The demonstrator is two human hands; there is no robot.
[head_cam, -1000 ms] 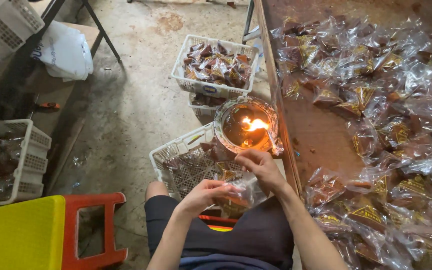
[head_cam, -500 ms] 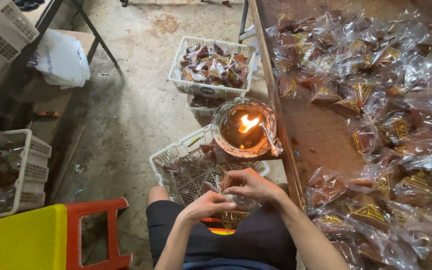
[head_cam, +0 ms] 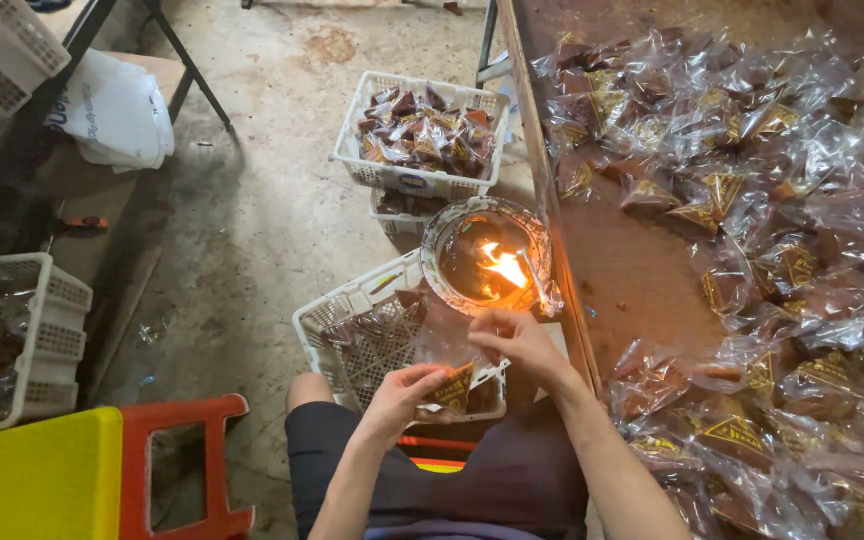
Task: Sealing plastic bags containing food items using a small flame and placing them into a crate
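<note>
At about nine o'clock in the view stands a white slotted plastic crate [head_cam: 27, 335] with dark contents, and at seven o'clock a yellow surface [head_cam: 22, 480] beside a red plastic stool [head_cam: 187, 470]. A white plastic bag [head_cam: 112, 112] lies on a board at ten o'clock.

Near the centre, the left hand [head_cam: 400, 395] is closed in a pinch on the lower corner of a small clear cellophane packet [head_cam: 452, 385] with a gold triangular label and a dark sweet inside. The right hand [head_cam: 522, 345], at the packet's two o'clock, grips its upper edge with fingers curled. The packet hangs between both hands over a white slotted basket [head_cam: 352, 335] resting by the person's knees.

Just past the right hand, at twelve o'clock from it, a foil-lined bowl [head_cam: 487, 260] holds an open flame [head_cam: 504, 265]. Farther off, at twelve o'clock in the view, a second white basket [head_cam: 422, 135] is full of finished packets.

To the right, from one to five o'clock, a brown table [head_cam: 632, 270] is heaped with many more wrapped packets [head_cam: 782, 200].

The packet looks very light, with thin, crinkly, slippery film that would crumple or tear under a hard squeeze and would likely melt quickly near the flame. The best hold seems to be at the film's edges and corners, as both hands have it now, well clear of the part nearest the fire.
</note>
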